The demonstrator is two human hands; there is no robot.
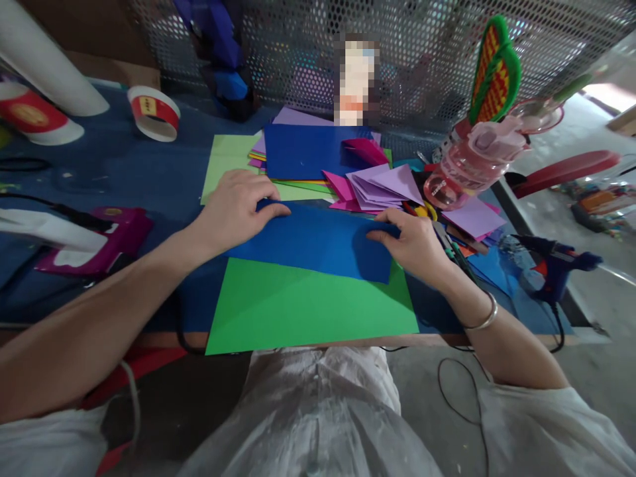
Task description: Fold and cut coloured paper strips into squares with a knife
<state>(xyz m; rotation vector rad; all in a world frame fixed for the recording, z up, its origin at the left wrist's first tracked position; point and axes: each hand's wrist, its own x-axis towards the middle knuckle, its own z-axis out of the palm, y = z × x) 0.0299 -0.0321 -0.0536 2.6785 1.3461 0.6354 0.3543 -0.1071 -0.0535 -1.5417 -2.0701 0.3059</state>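
The blue paper sheet [318, 242] lies flat on the table, on top of a bigger green sheet [308, 308], near the front edge. It looks already folded once, because it is a long narrow band, and its right end seems doubled over. So, as I judge it, the folding has started and the first crease is made, but no shape is yet formed; most folds remain.

The left hand [236, 209] rests palm down on the upper left corner of the blue paper, fingers spread a little and pressing, grasping nothing. The right hand [412, 242] is half closed, and its thumb and fingers pinch the right end of the same paper. A bangle [484, 318] sits on the right wrist.

Behind the hands there is a stack of coloured papers [308, 156], and just beside it some folded purple pieces [382, 185]. At the right stand a pink bottle [467, 165] and a blue glue gun [559, 265]; at the left, a purple glue gun [106, 242] and a tape roll [154, 112].

The table [149, 179] has a dark blue cover. A perforated metal screen [437, 40] closes the far side, and a grey floor shows at the right.
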